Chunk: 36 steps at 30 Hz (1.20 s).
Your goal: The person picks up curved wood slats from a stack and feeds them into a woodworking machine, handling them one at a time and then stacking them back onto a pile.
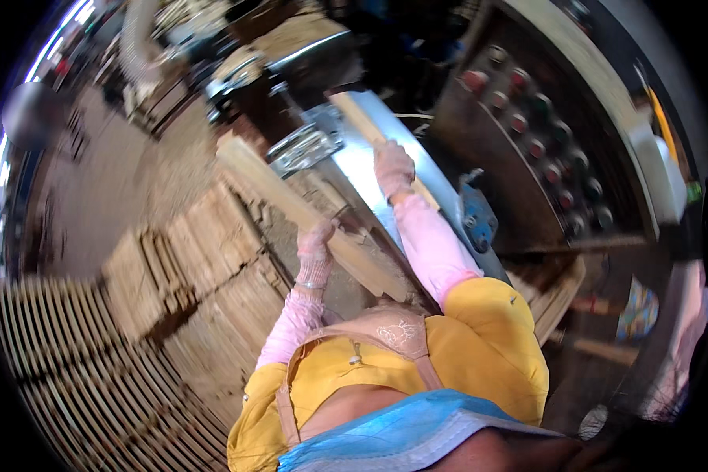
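My left hand [316,250], in a pink glove, grips a long pale wooden board [275,189] near its middle; the board slants from upper left to lower right above the stacks of wood. My right hand [393,169], also gloved in pink, presses on a second narrower wooden strip [355,118] that lies on the shiny metal table [362,169] of a woodworking machine. Pink sleeves, a yellow top and a blue face mask fill the lower middle of the view.
Stacks of cut wooden boards [204,259] and slatted pallets [63,346] lie to the left. A control panel [527,118] with several round red and dark buttons stands to the right. A blue machine part [478,216] sits by the table. More boards [558,299] lean at the right.
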Each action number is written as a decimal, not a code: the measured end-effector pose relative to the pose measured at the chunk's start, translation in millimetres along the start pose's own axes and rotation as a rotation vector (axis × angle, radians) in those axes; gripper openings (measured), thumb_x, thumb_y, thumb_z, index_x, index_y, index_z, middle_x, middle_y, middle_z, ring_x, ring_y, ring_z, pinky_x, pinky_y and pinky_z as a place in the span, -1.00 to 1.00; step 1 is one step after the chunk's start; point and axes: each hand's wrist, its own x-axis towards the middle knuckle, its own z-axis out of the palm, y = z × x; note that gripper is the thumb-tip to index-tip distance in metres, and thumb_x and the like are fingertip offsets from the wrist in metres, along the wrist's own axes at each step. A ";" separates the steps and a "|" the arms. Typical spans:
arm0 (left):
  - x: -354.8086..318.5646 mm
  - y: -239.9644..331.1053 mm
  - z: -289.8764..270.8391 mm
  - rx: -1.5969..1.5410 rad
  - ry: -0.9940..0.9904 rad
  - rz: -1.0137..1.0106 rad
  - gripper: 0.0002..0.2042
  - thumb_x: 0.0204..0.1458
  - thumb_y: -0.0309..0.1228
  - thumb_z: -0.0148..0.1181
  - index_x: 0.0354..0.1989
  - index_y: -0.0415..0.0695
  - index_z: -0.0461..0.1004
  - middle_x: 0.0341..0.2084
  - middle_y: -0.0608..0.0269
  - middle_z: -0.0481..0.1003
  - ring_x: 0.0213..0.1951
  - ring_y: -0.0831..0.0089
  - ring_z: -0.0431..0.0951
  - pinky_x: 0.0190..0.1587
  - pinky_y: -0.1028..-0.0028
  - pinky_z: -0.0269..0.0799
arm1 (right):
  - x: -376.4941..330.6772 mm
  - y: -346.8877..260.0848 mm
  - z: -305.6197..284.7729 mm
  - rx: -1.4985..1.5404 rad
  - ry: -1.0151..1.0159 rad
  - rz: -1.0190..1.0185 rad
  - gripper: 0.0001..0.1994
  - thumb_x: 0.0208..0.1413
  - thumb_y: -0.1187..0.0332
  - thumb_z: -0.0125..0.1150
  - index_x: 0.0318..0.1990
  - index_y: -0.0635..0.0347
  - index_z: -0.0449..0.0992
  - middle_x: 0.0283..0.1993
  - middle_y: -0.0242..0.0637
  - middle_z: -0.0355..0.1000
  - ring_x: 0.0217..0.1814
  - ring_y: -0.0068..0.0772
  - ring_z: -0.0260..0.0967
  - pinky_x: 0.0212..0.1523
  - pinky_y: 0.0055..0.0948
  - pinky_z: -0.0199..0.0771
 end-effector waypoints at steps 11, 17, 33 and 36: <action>-0.2 30.7 30.1 -0.069 0.194 0.105 -0.74 0.04 -0.29 0.45 -0.22 -0.18 0.57 -0.37 0.28 0.57 -0.29 0.43 0.56 -0.21 0.40 0.51 | -154.9 14.3 -139.4 0.503 -0.511 -0.686 -0.26 -0.02 0.16 0.43 0.36 0.10 0.35 0.30 0.00 0.40 0.32 0.06 0.36 0.36 -0.12 0.34; -31.6 -63.2 79.3 0.446 -0.295 -0.143 -0.37 0.17 -0.14 0.23 0.36 -0.22 0.31 0.19 0.02 0.48 0.22 0.21 0.47 0.33 0.24 0.34 | -290.7 141.2 -159.2 0.396 -0.504 -0.149 -0.32 0.06 0.22 0.34 0.38 0.10 0.33 -0.22 0.13 0.45 -0.15 0.24 0.39 -0.12 0.05 0.37; -158.9 -104.0 -26.9 0.678 0.247 -0.232 -0.27 0.05 -0.12 0.31 0.40 -0.18 0.31 0.25 -0.08 0.47 0.30 0.12 0.45 0.35 0.29 0.32 | -74.5 32.4 -42.6 -0.032 0.092 -0.056 -0.44 0.19 0.12 0.19 0.35 -0.04 0.34 -0.05 0.06 0.55 -0.05 0.15 0.53 -0.10 0.10 0.54; -185.4 -101.8 -18.4 0.717 0.271 -0.286 -0.30 0.05 -0.21 0.25 0.39 -0.23 0.30 0.23 -0.08 0.49 0.27 0.22 0.49 0.32 0.32 0.37 | -56.1 22.8 -39.6 0.078 0.077 -0.199 -0.44 0.20 0.12 0.20 0.35 0.01 0.36 -0.05 0.17 0.54 -0.03 0.23 0.52 0.00 0.16 0.49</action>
